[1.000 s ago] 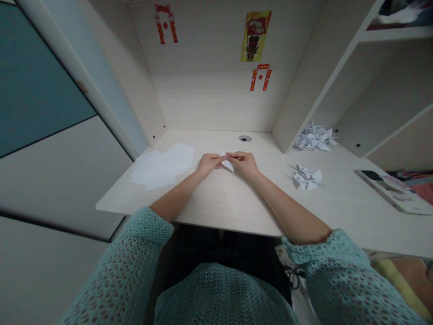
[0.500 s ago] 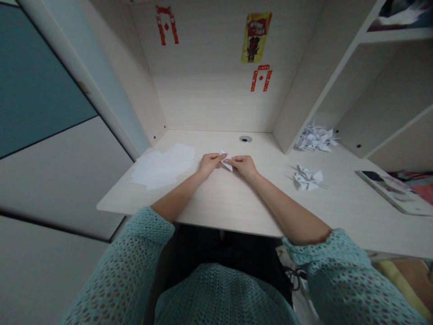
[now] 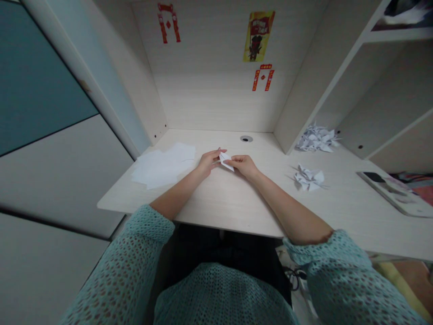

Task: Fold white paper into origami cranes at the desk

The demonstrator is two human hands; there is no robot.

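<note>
A small folded piece of white paper (image 3: pixel 226 160) is held just above the pale wooden desk (image 3: pixel 237 203), between both hands. My left hand (image 3: pixel 208 161) pinches its left side, with one finger stretched out above it. My right hand (image 3: pixel 245 165) grips its right side with curled fingers. Both forearms reach out from teal knitted sleeves.
A loose stack of white sheets (image 3: pixel 162 166) lies left of the hands. One folded paper figure (image 3: pixel 308 177) sits on the desk to the right, and a pile of several more (image 3: pixel 316 138) in the shelf nook. A tablet-like device (image 3: pixel 394 192) lies far right. A cable hole (image 3: pixel 246 138) is at the back.
The paper has turned slightly between my fingers and my left hand's finger has lifted off it. Both hands stayed in the same spot on the desk.
</note>
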